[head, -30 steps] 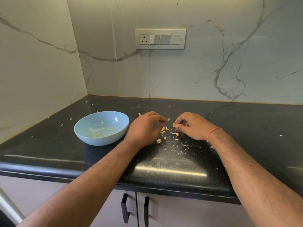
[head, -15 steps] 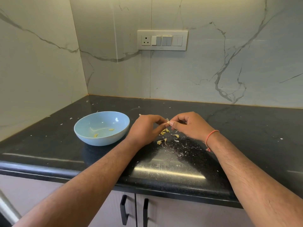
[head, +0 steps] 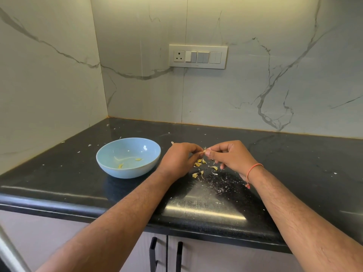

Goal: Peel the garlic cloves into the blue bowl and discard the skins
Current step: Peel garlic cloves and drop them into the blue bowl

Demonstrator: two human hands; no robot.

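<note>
A blue bowl [head: 128, 157] sits on the black countertop [head: 78, 183] with two small yellowish garlic pieces inside. Just right of it, my left hand [head: 177, 160] and my right hand [head: 228, 156] meet fingertip to fingertip a little above the counter. Between them they pinch a small garlic clove [head: 204, 151] with a wisp of skin sticking up. Several yellowish cloves and skin pieces [head: 202, 166] lie on the counter under the hands. My right wrist wears an orange thread band.
White skin flakes [head: 222, 183] are scattered over the counter in front of the hands. Marble walls close off the back and left, with a switch panel [head: 198, 56] on the back wall. Cabinet doors with black handles [head: 166, 254] sit below the front edge.
My right hand picked a clove from the pile and rose toward my left hand. Both hands now pinch it together above the counter.
</note>
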